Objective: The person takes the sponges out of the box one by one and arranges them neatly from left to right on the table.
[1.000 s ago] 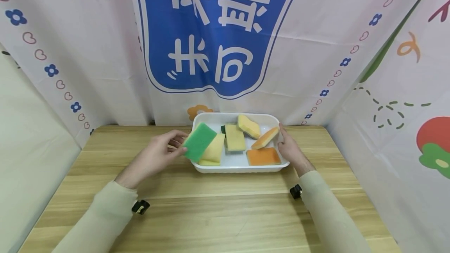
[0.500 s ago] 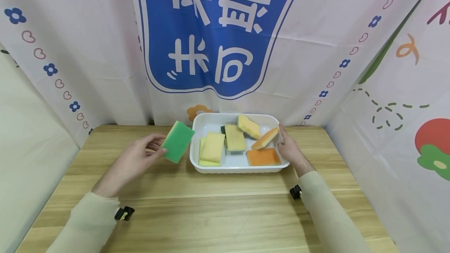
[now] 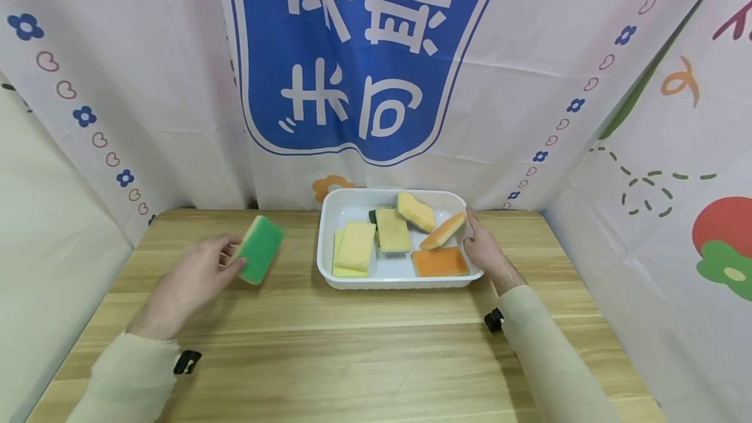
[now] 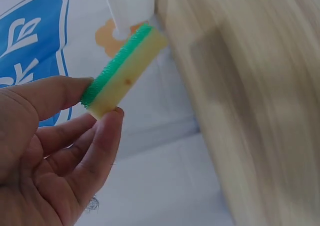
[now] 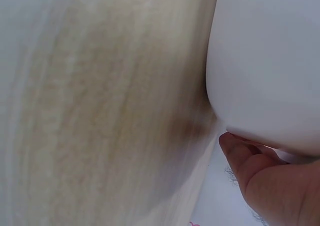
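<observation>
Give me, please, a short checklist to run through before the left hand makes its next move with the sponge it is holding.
1. Grip on the green-and-yellow sponge: ok, the left hand pinches it near one end.
2. Sponge outside the white tray: ok, it is held to the left, apart from it.
3. Hand at the tray: ok, the right hand touches its right end.
4. Tray's other sponges all lying flat: not ok, an orange-and-cream sponge is tilted.
5. Sponge wet or dry: cannot tell.
</observation>
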